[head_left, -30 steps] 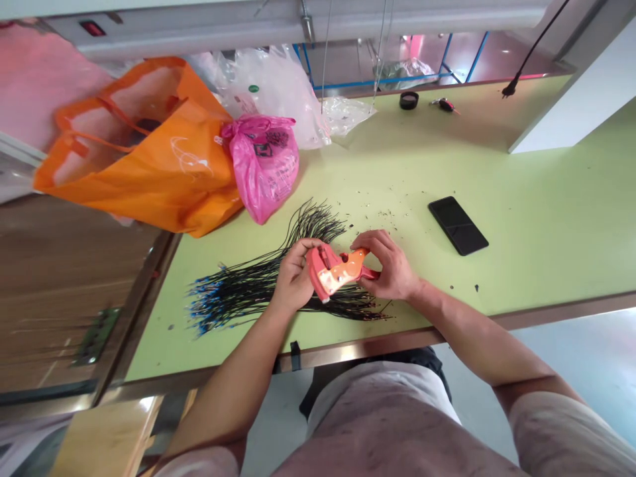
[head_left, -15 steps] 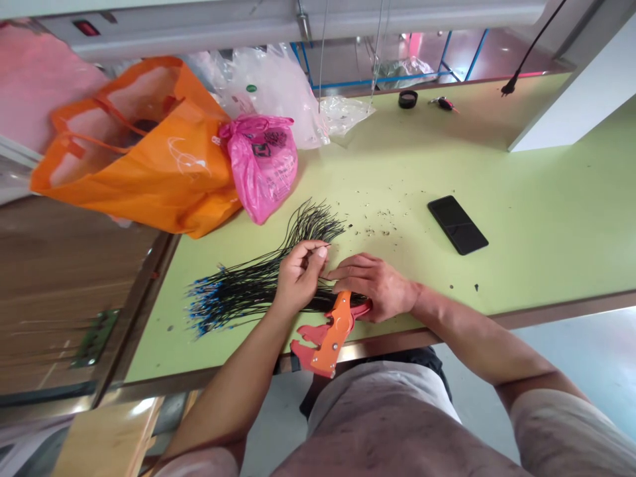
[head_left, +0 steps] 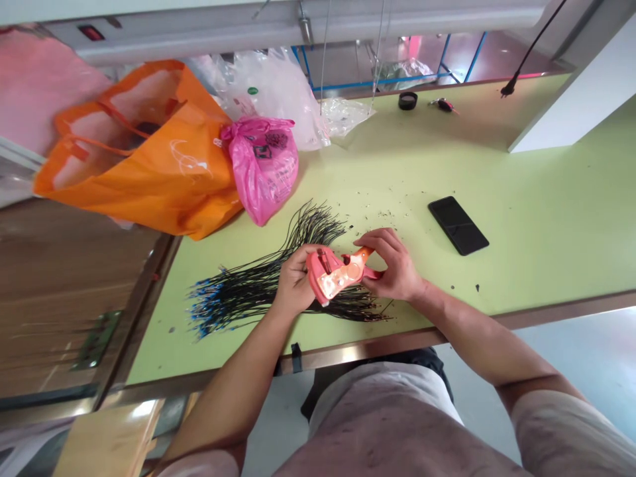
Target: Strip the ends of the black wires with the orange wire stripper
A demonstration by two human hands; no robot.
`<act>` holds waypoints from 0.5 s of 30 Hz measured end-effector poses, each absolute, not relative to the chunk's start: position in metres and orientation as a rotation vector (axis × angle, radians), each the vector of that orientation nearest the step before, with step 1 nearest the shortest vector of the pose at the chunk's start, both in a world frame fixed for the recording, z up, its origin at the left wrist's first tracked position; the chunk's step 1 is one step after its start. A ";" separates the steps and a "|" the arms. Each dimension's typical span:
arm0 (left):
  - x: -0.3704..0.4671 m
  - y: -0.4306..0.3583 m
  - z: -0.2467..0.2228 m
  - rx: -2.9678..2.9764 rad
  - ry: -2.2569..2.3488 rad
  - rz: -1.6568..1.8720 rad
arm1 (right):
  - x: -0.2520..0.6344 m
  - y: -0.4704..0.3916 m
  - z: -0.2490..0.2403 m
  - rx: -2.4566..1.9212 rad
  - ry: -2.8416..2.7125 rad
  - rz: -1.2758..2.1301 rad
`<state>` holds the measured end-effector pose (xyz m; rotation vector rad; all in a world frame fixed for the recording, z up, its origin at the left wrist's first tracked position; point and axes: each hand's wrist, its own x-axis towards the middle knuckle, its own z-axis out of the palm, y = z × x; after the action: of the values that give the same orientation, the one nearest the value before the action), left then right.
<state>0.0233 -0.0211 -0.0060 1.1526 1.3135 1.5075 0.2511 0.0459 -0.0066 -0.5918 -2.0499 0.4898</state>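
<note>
My right hand (head_left: 395,265) grips the handles of a red and orange wire stripper (head_left: 342,275), its jaw end turned left against my left hand. The fingers of my left hand (head_left: 297,278) are closed beside the jaws; the wire stripper hides their tips, and a wire held there earlier cannot be made out now. Beneath both hands lies a bundle of thin black wires (head_left: 258,281) with blue ends at the left and coppery bare ends at the right. A second group of black wire ends (head_left: 318,225) fans out just beyond my left hand.
Small scraps (head_left: 385,214) are scattered behind my right hand. A black phone (head_left: 458,225) lies to the right. An orange bag (head_left: 163,172), a pink plastic bag (head_left: 265,169) and clear plastic bags (head_left: 283,93) stand at the back left. A black ring-shaped object (head_left: 407,101) sits far back.
The wire stripper has swung up from the table's front edge to my left fingertips. My right hand has moved slightly up and right, uncovering the coppery wire ends.
</note>
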 end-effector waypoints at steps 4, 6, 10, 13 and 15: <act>0.020 -0.019 -0.009 1.183 1.292 1.546 | 0.247 0.044 -0.012 -0.651 -2.052 0.443; 0.020 -0.018 -0.011 1.170 1.234 1.570 | 0.245 0.042 -0.012 -0.669 -2.059 0.441; 0.021 -0.017 -0.015 1.172 1.099 1.634 | 0.243 0.040 -0.010 -0.683 -2.062 0.436; 0.022 -0.017 -0.015 1.197 1.063 1.613 | 0.243 0.039 -0.010 -0.669 -2.055 0.415; 0.022 -0.017 -0.013 1.187 1.056 1.592 | 0.243 0.039 -0.010 -0.680 -2.057 0.409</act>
<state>0.0219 -0.0173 -0.0132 1.1874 1.0557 1.5922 0.2427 0.0387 -0.0105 -0.6799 -2.0568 0.4088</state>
